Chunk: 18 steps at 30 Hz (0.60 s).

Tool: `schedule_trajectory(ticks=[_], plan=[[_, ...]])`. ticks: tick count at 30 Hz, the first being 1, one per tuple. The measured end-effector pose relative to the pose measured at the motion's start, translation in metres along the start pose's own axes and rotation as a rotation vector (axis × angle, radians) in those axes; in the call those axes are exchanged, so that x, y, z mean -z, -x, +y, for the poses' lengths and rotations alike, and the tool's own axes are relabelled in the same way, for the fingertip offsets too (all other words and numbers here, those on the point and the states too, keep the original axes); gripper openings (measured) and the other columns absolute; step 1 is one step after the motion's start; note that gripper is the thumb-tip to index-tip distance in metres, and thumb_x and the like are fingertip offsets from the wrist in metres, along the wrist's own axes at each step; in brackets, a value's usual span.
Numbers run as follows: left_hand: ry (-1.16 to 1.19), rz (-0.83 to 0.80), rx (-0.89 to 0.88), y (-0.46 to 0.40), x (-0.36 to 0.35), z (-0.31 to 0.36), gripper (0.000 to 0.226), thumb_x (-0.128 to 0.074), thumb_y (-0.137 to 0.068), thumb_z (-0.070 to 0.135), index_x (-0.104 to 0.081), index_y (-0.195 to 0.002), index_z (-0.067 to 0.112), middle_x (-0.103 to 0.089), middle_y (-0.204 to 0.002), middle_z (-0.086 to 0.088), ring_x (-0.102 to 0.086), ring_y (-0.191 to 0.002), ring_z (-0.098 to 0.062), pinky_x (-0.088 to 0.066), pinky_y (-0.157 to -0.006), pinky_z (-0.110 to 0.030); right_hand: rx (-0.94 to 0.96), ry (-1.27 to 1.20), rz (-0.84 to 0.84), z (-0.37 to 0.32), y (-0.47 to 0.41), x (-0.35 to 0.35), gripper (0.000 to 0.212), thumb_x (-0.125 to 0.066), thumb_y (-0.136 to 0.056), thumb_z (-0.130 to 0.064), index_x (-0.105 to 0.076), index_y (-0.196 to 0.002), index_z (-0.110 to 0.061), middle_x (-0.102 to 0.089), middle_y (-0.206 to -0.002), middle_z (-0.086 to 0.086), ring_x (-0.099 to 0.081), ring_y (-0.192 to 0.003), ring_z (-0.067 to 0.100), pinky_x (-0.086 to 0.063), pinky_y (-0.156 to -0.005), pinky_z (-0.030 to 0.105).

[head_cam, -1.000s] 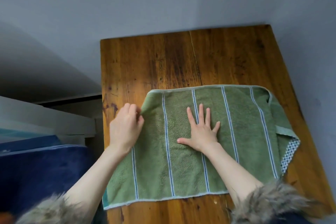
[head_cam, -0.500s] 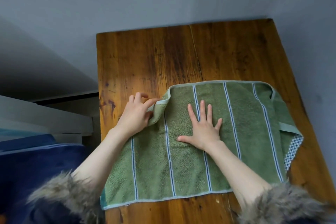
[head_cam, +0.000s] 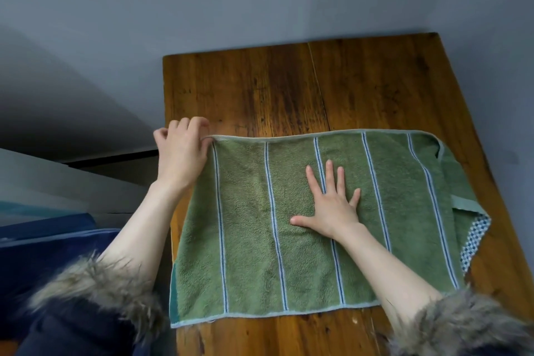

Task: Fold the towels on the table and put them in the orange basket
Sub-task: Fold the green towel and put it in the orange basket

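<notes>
We see a green towel [head_cam: 260, 225] with thin blue and white stripes lying flat on a wooden table [head_cam: 289, 89]. It covers the near part of the table, and its left edge reaches the left edge of the table. At the right side a second layer of the towel shows from under the top layer, with a pale band and a checked border.

The right hand [head_cam: 332, 205] lies flat on the middle of the towel, palm down, with the fingers straight and spread. It holds nothing, it only presses on the cloth.

The left hand [head_cam: 180, 150] is at the far left corner of the towel. Its fingers are curled and it pinches the corner at the pale edge.

Both forearms are bare, and the sleeves [head_cam: 95, 292] have fur cuffs. To the left of the table, lower down, there is something dark blue [head_cam: 43, 246]. The orange basket is not in view.
</notes>
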<state>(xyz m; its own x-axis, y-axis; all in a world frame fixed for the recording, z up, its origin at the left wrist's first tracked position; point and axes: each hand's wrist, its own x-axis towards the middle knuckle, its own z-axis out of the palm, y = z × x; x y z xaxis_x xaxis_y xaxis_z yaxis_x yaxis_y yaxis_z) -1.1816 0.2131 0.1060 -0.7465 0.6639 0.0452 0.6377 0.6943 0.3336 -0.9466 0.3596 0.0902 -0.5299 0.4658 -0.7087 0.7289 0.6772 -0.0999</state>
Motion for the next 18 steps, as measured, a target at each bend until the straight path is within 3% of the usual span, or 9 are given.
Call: schedule_trajectory(ticks=[3,8,14,18], plan=[[0.061,0.006,0.064,0.004,-0.006,-0.008,0.035,-0.051,-0.092,0.012,-0.049,-0.127,0.012,-0.054,-0.109,-0.013,-0.049,-0.103,-0.032,-0.032,-0.093,-0.046,0.000,0.001,0.002,-0.001,0.000,0.001,0.118,-0.058,-0.069,-0.072,0.030,-0.140,-0.036,0.050,-0.133,0.003,0.035,-0.135,0.030,0.003,-0.107,0.066],[0.380,-0.136,0.464,0.031,-0.016,-0.024,0.037,-0.056,-0.091,0.018,-0.051,-0.126,0.006,-0.051,-0.118,-0.018,-0.051,-0.109,-0.032,-0.038,-0.097,-0.038,-0.009,0.009,-0.001,-0.001,0.002,0.002,0.118,-0.057,-0.070,-0.072,0.030,-0.140,-0.036,0.046,-0.142,0.006,0.035,-0.135,0.030,0.003,-0.107,0.066],[0.307,-0.175,0.510,0.045,-0.020,-0.036,0.029,-0.067,-0.083,0.031,-0.062,-0.103,0.010,-0.053,-0.113,-0.015,-0.041,-0.113,-0.029,-0.034,-0.092,-0.033,-0.005,0.004,0.058,-0.015,0.006,0.004,0.111,-0.061,-0.076,-0.062,0.023,-0.144,-0.035,0.039,-0.147,0.007,0.033,-0.136,0.030,0.004,-0.107,0.068],[0.330,-0.157,0.506,0.047,-0.014,-0.032,0.015,-0.066,-0.085,0.024,-0.059,-0.094,0.013,-0.054,-0.107,-0.011,-0.047,-0.107,-0.028,-0.037,-0.088,-0.036,0.150,0.057,0.153,-0.050,0.015,0.000,0.088,-0.042,-0.087,-0.063,0.019,-0.144,-0.036,0.039,-0.145,0.005,0.035,-0.134,0.028,0.011,-0.106,0.066]])
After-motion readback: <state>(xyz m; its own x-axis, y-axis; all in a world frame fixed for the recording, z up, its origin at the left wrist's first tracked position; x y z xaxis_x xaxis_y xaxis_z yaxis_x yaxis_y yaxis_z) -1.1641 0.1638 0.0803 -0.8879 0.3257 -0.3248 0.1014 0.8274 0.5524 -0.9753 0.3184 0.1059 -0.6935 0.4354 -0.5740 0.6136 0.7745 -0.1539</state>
